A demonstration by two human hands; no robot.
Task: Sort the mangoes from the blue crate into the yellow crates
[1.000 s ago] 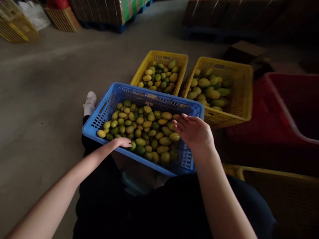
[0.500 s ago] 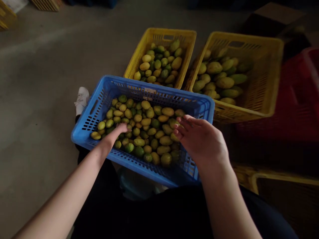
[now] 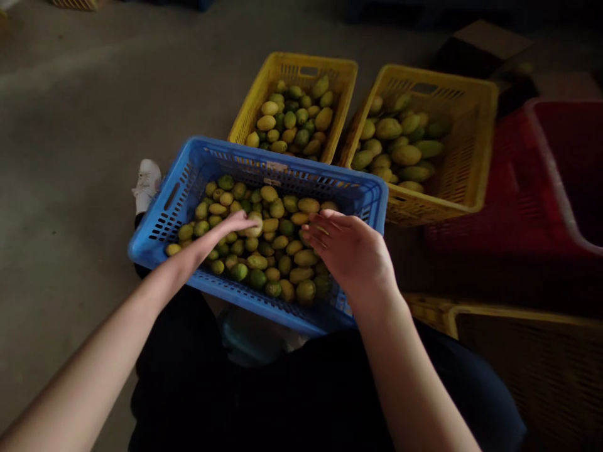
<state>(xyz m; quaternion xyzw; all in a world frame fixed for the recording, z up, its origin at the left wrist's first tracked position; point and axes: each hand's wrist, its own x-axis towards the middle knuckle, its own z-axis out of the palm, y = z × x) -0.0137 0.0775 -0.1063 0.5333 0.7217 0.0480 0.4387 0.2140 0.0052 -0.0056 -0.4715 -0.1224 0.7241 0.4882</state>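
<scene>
A blue crate (image 3: pixel 141 251) in front of me holds many yellow and green lemons (image 3: pixel 284 266) in a loose layer. Over the left half of them, my left hand (image 3: pixel 233 223) is closed on a yellowish lemon (image 3: pixel 255 225), lifted slightly off the pile. My right hand (image 3: pixel 351 251) hovers above the crate's right end with its fingers stretched out, palm turned inward, and nothing visible in it. Its fingertips are close to the lemons below; whether they touch cannot be made out.
Behind the blue crate stand a yellow crate (image 3: pixel 241 116) of smaller lemons and another yellow crate (image 3: pixel 485 150) with larger ones. A red crate (image 3: pixel 527 113) is at the right, a further yellow crate (image 3: pixel 452 317) at lower right. My white shoe (image 3: pixel 147 182) rests on the floor at left.
My left hand has risen from among the lemons and moved right, with a lemon now showing in its fingers. My right hand stays open over the crate. The view has shifted slightly.
</scene>
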